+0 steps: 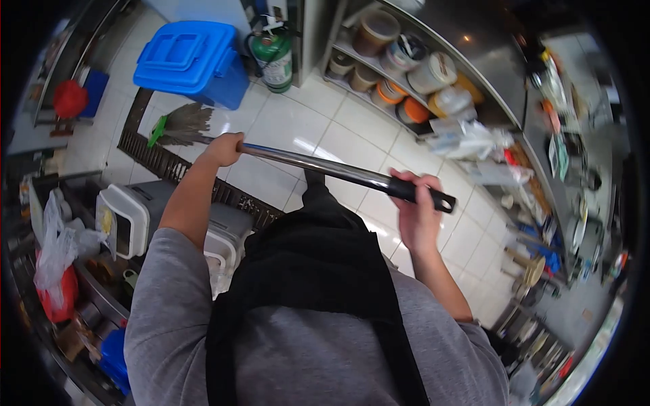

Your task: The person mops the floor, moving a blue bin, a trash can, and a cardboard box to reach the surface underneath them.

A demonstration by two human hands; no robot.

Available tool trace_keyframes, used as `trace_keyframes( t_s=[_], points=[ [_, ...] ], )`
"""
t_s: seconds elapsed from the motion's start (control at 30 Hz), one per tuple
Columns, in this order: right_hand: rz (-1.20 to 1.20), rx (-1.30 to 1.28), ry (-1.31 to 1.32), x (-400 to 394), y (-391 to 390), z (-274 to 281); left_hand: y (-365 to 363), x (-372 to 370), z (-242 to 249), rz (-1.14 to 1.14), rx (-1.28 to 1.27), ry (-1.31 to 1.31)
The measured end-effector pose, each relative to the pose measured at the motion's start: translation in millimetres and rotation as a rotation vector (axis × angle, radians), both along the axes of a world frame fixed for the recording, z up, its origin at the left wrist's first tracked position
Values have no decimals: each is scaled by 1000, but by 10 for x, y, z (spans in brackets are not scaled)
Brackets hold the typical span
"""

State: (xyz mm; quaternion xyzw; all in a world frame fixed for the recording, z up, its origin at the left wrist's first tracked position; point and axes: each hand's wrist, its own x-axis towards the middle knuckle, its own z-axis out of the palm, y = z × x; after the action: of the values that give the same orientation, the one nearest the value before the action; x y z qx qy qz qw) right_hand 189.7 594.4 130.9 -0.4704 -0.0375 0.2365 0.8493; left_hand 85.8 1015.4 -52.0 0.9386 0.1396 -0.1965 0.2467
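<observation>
A mop with a shiny metal pole slants across the view, its black grip end at the right. My left hand is wrapped round the pole near its lower end. At the black grip, my right hand holds the handle, with fingers over the top and the thumb in front. The mop's grey strands and green clamp are beyond my left hand, over the floor by the drain grate.
A blue lidded bin and a green fire extinguisher stand ahead. Shelves with tubs line the right. A dark drain grate crosses the tiled floor. Grey-and-white bins stand at the left.
</observation>
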Motion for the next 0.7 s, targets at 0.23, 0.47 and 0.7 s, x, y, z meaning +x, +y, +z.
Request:
trace_keyframes(
  t_s=[0.23,0.47,0.7],
  points=[
    [178,-25,-984,1207,185,1437,-377,594,1059,53,-272,-411],
    [1461,702,-977,1318,2133,2257,-641,524,927,283,-301,-750],
    [1420,868,-945,874,3379,2134,475,150,880,448,-199,-811]
  ],
)
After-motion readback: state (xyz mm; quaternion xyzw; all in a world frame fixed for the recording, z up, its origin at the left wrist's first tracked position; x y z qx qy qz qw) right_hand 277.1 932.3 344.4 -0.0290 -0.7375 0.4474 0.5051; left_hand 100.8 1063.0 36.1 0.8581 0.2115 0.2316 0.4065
